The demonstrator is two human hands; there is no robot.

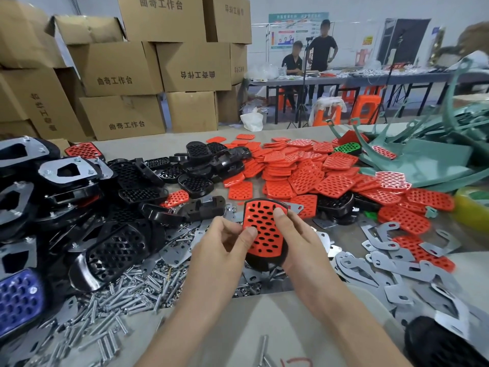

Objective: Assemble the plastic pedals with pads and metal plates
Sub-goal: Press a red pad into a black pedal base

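So that the red holed pad (267,243) sits flat in the black plastic pedal (264,262), the left hand (222,247) and right hand (301,245) grip it, thumbs pressing.

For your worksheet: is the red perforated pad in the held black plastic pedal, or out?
In. The red perforated pad sits inside the rim of the black plastic pedal.
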